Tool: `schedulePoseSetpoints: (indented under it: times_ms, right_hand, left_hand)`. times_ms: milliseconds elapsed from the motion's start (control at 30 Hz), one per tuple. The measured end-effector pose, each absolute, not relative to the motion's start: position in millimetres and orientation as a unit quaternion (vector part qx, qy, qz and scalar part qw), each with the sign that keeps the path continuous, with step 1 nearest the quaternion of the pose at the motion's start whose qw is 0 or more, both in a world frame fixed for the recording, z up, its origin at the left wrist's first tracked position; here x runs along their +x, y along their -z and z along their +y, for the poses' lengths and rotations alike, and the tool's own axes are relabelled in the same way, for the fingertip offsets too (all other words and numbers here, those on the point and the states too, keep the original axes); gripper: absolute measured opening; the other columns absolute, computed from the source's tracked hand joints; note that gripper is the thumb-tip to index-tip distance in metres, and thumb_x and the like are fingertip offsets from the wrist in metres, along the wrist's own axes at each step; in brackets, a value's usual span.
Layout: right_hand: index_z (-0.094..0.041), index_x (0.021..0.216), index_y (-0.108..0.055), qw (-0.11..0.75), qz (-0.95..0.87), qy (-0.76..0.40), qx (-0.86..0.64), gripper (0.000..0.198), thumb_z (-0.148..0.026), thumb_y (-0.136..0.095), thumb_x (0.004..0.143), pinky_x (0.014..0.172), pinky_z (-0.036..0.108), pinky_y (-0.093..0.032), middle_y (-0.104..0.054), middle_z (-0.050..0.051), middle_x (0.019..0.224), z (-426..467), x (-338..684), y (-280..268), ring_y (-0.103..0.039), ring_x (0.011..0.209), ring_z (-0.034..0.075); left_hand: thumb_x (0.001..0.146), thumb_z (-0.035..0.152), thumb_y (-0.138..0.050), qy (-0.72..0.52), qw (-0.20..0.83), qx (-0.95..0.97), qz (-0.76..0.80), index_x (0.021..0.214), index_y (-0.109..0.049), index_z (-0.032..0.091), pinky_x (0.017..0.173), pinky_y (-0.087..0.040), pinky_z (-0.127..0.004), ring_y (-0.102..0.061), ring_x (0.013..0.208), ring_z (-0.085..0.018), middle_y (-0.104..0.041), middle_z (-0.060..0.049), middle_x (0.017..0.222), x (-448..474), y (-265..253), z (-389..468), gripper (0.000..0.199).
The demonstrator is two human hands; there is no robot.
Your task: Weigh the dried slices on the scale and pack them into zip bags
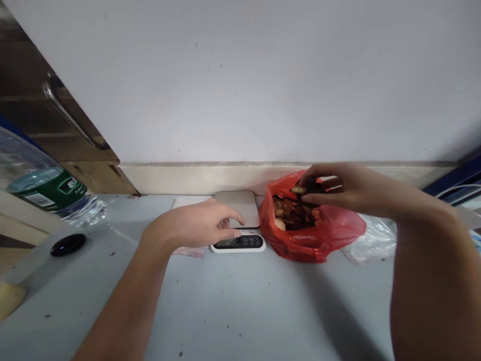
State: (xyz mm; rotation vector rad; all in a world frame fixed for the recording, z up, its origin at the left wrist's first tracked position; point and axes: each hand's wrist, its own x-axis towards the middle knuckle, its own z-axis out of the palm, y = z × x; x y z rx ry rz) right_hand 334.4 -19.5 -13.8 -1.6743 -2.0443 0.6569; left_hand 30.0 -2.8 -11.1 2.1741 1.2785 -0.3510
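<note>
A small white kitchen scale (237, 242) with a metal plate (240, 208) and a dark button panel lies against the wall. Over its left side hovers my left hand (199, 220), thumb and forefinger apart, with nothing visible between them; it partly covers the display. To the right, an open red plastic bag (300, 245) holds dried brown, reddish and pale pieces (289, 210). My right hand (334, 185) is above the bag's mouth, fingers pinched on a dried brown piece with a pale end (298, 190). What kind of dried stuff this is, I cannot tell.
A clear bottle with a green label (52, 188) tilts at the left, near a black oval object (68, 244). Clear plastic (372, 240) lies right of the red bag. The grey table (210, 311) meets a white wall (263, 90); a wooden door handle (71, 115) shows at upper left.
</note>
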Motion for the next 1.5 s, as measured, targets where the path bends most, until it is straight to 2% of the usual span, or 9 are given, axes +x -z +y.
schedulePoseSetpoints:
  times_ms: [200, 300, 367, 433, 533, 700, 1033, 1367, 1500]
  right_hand:
    - [-0.023, 0.093, -0.073, 0.363, -0.713, -0.292, -0.524, 0.028, -0.047, -0.075, 0.079, 0.077, 0.036, -0.059, -0.08, 0.006, 0.098, -14.3, 271.2, 11.3, -0.075, 0.091, 0.025]
    - [-0.022, 0.091, -0.068, 0.313, -0.706, -0.321, -0.549, 0.009, -0.028, -0.071, 0.085, 0.072, 0.032, -0.056, -0.079, 0.004, 0.088, -5.0, 234.5, 27.6, -0.074, 0.082, 0.021]
    - [-0.021, 0.088, -0.066, 0.243, -0.723, -0.271, -0.587, 0.005, -0.018, -0.069, 0.086, 0.07, 0.03, -0.051, -0.077, 0.003, 0.085, 0.6, 217.4, 40.5, -0.072, 0.079, 0.02]
    - [-0.021, 0.088, -0.066, 0.186, -0.738, -0.205, -0.615, 0.007, -0.016, -0.07, 0.086, 0.069, 0.029, -0.047, -0.077, 0.005, 0.086, 4.5, 207.4, 50.8, -0.07, 0.081, 0.021]
    - [-0.02, 0.093, -0.067, 0.144, -0.748, -0.166, -0.626, 0.006, -0.02, -0.07, 0.088, 0.066, 0.028, -0.042, -0.078, 0.007, 0.092, 6.4, 202.6, 57.5, -0.069, 0.083, 0.021]
    - [-0.019, 0.097, -0.068, 0.125, -0.75, -0.148, -0.633, 0.007, -0.018, -0.065, 0.091, 0.065, 0.028, -0.039, -0.078, 0.01, 0.095, 5.5, 206.8, 54.7, -0.068, 0.081, 0.021]
    - [-0.023, 0.088, -0.063, 0.157, -0.759, -0.186, -0.604, 0.01, -0.03, -0.068, 0.093, 0.064, 0.029, -0.044, -0.074, 0.004, 0.081, 9.2, 216.4, 59.8, -0.066, 0.073, 0.02]
    - [-0.021, 0.088, -0.069, 0.17, -0.769, -0.209, -0.58, 0.004, -0.018, -0.072, 0.09, 0.069, 0.027, -0.047, -0.077, 0.004, 0.087, 6.7, 218.0, 57.4, -0.068, 0.078, 0.018]
    - [-0.021, 0.089, -0.07, 0.188, -0.77, -0.201, -0.576, 0.007, -0.014, -0.07, 0.088, 0.072, 0.027, -0.049, -0.079, 0.004, 0.089, 6.1, 217.8, 60.4, -0.071, 0.081, 0.019]
  left_hand:
    - [0.096, 0.048, -0.05, 0.126, 0.252, 0.806, 0.52, 0.146, -0.062, 0.029, 0.089, -0.053, -0.033, -0.072, 0.107, -0.027, -0.076, -0.008, 0.131, 19.9, 11.4, 13.2, 0.055]
    - [0.097, 0.048, -0.048, 0.148, 0.225, 0.786, 0.556, 0.144, -0.063, 0.028, 0.087, -0.053, -0.035, -0.073, 0.105, -0.028, -0.077, -0.008, 0.129, 11.2, 10.1, 18.3, 0.053]
    - [0.097, 0.05, -0.049, 0.152, 0.223, 0.781, 0.563, 0.147, -0.06, 0.028, 0.092, -0.053, -0.037, -0.073, 0.11, -0.029, -0.075, -0.01, 0.133, 6.6, 13.5, 21.8, 0.057]
    - [0.092, 0.054, -0.058, 0.136, 0.231, 0.783, 0.562, 0.159, -0.047, 0.026, 0.102, -0.051, -0.039, -0.068, 0.125, -0.032, -0.065, -0.013, 0.15, 4.1, 21.8, 26.5, 0.073]
    - [0.079, 0.059, -0.073, 0.099, 0.234, 0.803, 0.54, 0.17, -0.021, 0.023, 0.119, -0.042, -0.042, -0.043, 0.154, -0.035, -0.032, -0.015, 0.175, 5.1, 39.6, 35.4, 0.111]
    - [0.063, 0.065, -0.084, 0.089, 0.247, 0.824, 0.503, 0.172, -0.002, 0.02, 0.129, -0.029, -0.052, -0.014, 0.165, -0.039, -0.01, -0.016, 0.18, 11.9, 62.6, 46.4, 0.144]
    - [0.063, 0.064, -0.086, 0.023, 0.3, 0.835, 0.461, 0.172, -0.008, 0.022, 0.132, -0.024, -0.047, -0.016, 0.165, -0.038, -0.011, -0.015, 0.18, 5.1, 72.0, 50.5, 0.14]
    - [0.066, 0.066, -0.084, 0.048, 0.305, 0.834, 0.457, 0.172, -0.005, 0.022, 0.132, -0.025, -0.048, -0.017, 0.165, -0.038, -0.009, -0.014, 0.18, 4.2, 65.8, 45.1, 0.14]
    - [0.069, 0.062, -0.083, 0.044, 0.307, 0.85, 0.427, 0.171, -0.016, 0.026, 0.132, -0.024, -0.047, -0.023, 0.164, -0.035, -0.018, -0.012, 0.179, 1.7, 66.9, 46.8, 0.127]
